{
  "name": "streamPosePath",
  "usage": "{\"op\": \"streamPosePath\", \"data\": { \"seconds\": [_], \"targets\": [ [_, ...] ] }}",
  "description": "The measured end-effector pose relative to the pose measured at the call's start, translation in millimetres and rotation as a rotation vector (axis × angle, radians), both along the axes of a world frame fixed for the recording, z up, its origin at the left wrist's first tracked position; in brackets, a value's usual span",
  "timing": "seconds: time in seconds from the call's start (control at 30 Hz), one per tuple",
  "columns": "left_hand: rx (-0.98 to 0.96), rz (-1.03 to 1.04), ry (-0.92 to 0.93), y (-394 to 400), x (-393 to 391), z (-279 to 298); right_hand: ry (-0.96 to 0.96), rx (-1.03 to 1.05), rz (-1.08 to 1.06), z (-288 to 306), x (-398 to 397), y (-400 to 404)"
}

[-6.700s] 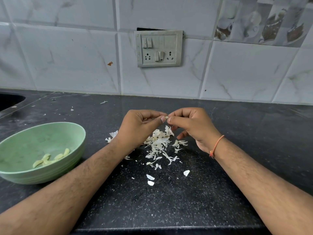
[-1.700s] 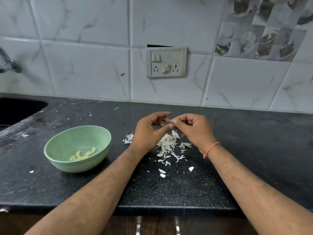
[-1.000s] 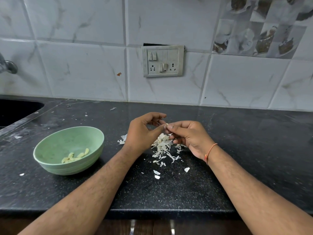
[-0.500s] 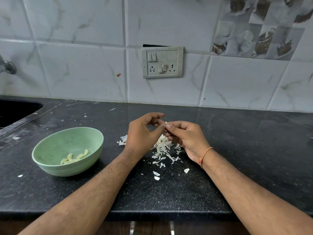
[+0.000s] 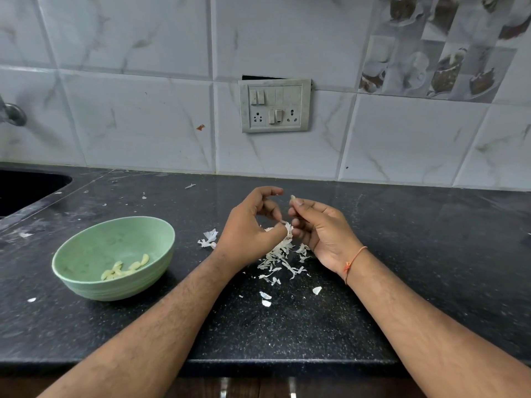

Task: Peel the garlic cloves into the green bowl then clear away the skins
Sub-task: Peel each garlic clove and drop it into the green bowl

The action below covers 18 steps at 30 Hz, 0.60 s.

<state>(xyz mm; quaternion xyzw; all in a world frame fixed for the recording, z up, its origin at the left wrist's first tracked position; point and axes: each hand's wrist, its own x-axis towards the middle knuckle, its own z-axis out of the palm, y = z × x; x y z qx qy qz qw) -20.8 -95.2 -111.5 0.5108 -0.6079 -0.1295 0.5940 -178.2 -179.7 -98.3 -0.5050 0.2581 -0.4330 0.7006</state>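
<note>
- A tiled wall (image 5: 138, 116) is seen across the upper half of the frame; a switch plate (image 5: 275, 105) is mounted on it at upper centre, and a patterned tile (image 5: 439, 47) is set at upper right.
- A black speckled counter (image 5: 416, 239) is spread across the lower half of the frame. A sink (image 5: 26, 188) is sunk into it at the left edge, with part of a tap (image 5: 13, 113) seen above it.
- A green bowl (image 5: 86, 285) is stood on the counter at lower left, well apart from the hands. Several peeled garlic cloves (image 5: 126, 270) are held in its bottom, towards its right side.
- The left hand (image 5: 250, 231) is raised at centre frame, fingers curled; a strip of skin (image 5: 287, 226) is pinched between thumb and a finger.
- The right hand (image 5: 319, 228) is placed just beside it, fingers curled, palm turned towards the camera. A garlic clove (image 5: 293, 197) is pinched at the fingertips, its tip shown above them. An orange thread (image 5: 352, 264) is worn at that wrist.
- A pile of skins (image 5: 280, 255) is lain on the counter directly below and between the hands.
- Loose flakes (image 5: 265, 298) are scattered nearer the camera, and smaller ones towards the sink.
</note>
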Motion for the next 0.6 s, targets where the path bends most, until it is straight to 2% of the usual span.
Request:
{"op": "streamPosePath", "data": {
  "seconds": [0.23, 0.6],
  "targets": [
    [-0.018, 0.111, 0.016, -9.0, 7.9, -2.1, 0.081, -0.036, 0.058, -0.6, -1.4, -0.2],
    [0.008, 0.095, -0.019, -9.6, 8.8, 0.7, 0.199, -0.175, -0.008, -3.7, -2.4, -0.5]
  ]
}}
